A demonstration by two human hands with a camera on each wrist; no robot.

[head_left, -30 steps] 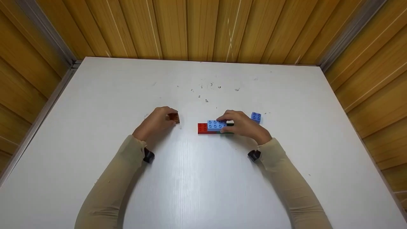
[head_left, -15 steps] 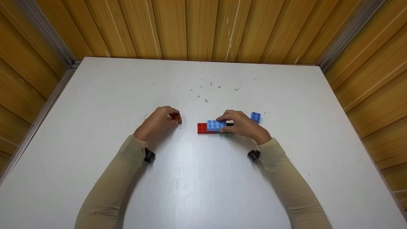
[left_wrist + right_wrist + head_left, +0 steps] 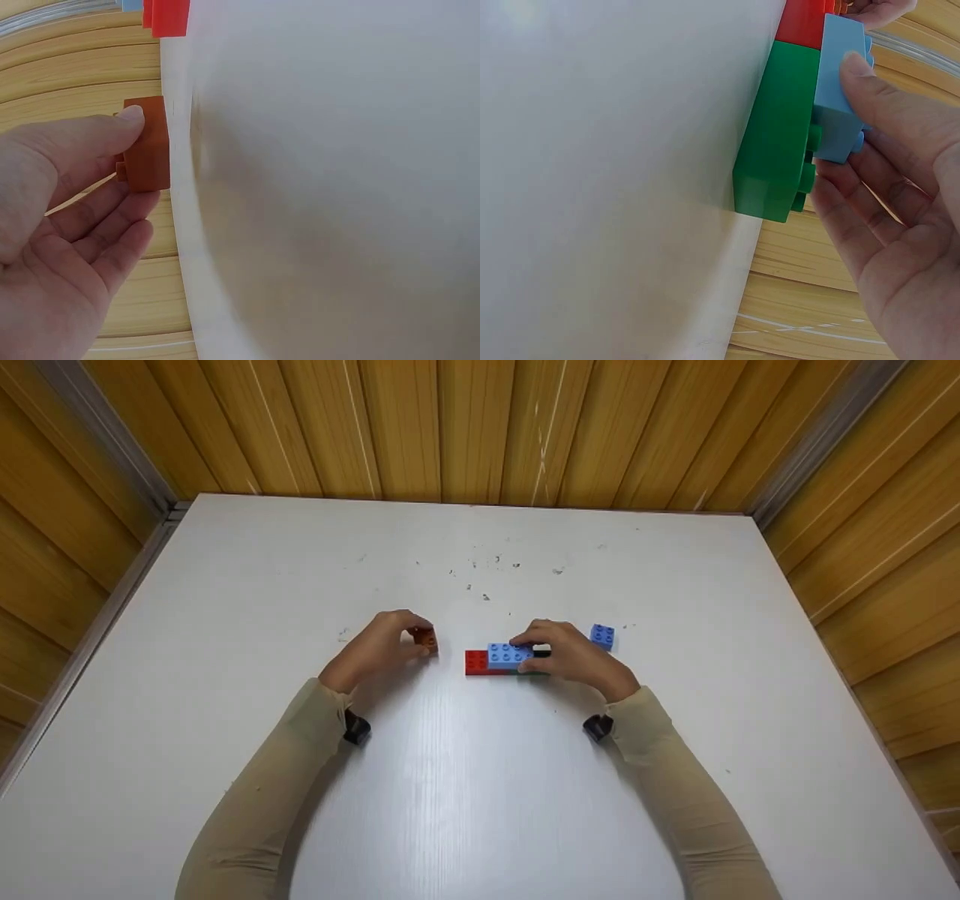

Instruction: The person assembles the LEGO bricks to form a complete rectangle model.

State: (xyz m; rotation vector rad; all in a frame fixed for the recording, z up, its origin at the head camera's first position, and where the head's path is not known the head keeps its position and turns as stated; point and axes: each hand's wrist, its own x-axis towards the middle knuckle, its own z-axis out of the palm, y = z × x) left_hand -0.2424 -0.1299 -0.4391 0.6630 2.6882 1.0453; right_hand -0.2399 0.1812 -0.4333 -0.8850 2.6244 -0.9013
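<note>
The person's left hand [image 3: 381, 649] pinches an orange-brown toy building brick [image 3: 428, 640] between thumb and fingers, with the brick's studs facing up and its outer end poking past the fingertips; whether its underside touches the white table [image 3: 480, 787] I cannot tell. The brick is to the left of a low assembly and apart from it, with a strip of tabletop between them. In that assembly a red brick [image 3: 475, 663] and a green brick [image 3: 776, 127] lie end to end, touching, on the table, and a light blue brick [image 3: 504, 655] with two rows of studs sits on top of both, bridging the joint. Studs of the red brick show at the left end, and studs of the green one at the right end. The right hand [image 3: 576, 658] grips the light blue brick near its right end, thumb on the side nearer the person and fingers on the far side, covering part of the green brick in the head view. A small, deeper blue brick [image 3: 602, 636] with four studs on top lies on the table just beside the right hand, to its right. Both forearms are in beige sleeves [image 3: 255, 802], a black device [image 3: 358, 728] shows at each wrist, dark specks dot the tabletop beyond the bricks, and walls of yellow-brown wood-look planks [image 3: 480, 431] stand around the table
</note>
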